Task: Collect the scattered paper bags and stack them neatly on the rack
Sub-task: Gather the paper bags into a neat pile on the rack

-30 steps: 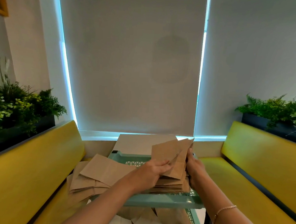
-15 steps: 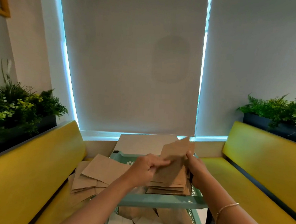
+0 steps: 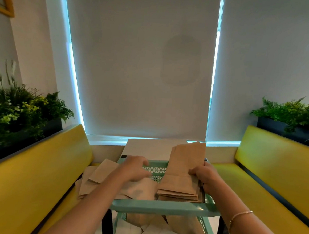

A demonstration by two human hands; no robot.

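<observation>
A teal metal rack point(image 3: 164, 208) stands in front of me with a stack of brown paper bags point(image 3: 180, 189) on the right of its top shelf. My right hand point(image 3: 203, 175) grips that stack at its right edge, tilting the top bags up towards the window. Over the left part of the shelf, my left hand point(image 3: 135, 168) rests with loosely curled fingers on a loose paper bag point(image 3: 138, 190). More scattered bags point(image 3: 95, 176) hang over the rack's left side onto the bench. Several bags point(image 3: 161, 227) lie on the lower shelf.
Yellow benches flank the rack on the left point(image 3: 38, 173) and right point(image 3: 273, 171). A white table point(image 3: 148, 149) sits behind the rack under closed window blinds. Planters with green plants stand behind the left bench point(image 3: 20, 112) and the right bench point(image 3: 291, 118).
My left hand has let go of the bags in the stack and moved left over the loose bags. The right hand has straightened the stack and still holds it.
</observation>
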